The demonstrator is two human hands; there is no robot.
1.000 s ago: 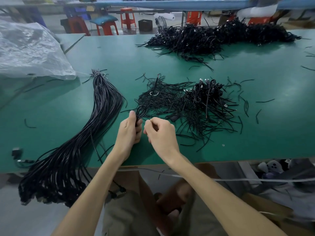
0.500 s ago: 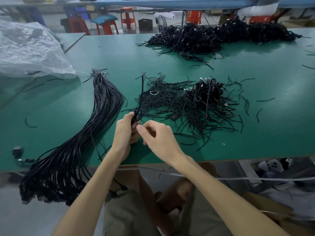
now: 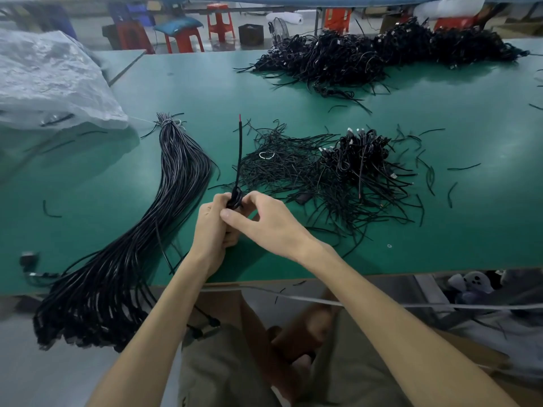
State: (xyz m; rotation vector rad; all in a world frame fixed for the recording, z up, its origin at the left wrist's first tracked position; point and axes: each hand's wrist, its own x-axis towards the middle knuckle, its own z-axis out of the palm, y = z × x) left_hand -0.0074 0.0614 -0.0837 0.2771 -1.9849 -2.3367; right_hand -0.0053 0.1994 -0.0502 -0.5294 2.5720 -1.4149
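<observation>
Two hands meet on one cable (image 3: pixel 234 199). Over the last second its free end has swung up and now stands nearly upright, red tip at the far end, and its loops look drawn tighter. You seem close to finishing the winding. Your left hand (image 3: pixel 213 227) curls round the loops from below, and your right hand (image 3: pixel 264 224) pinches them from the right. The cable sits at your fingertips above the near tabletop (image 3: pixel 293 92), between the bundle (image 3: pixel 164 201) on the left and the pile (image 3: pixel 338 171) on the right.
</observation>
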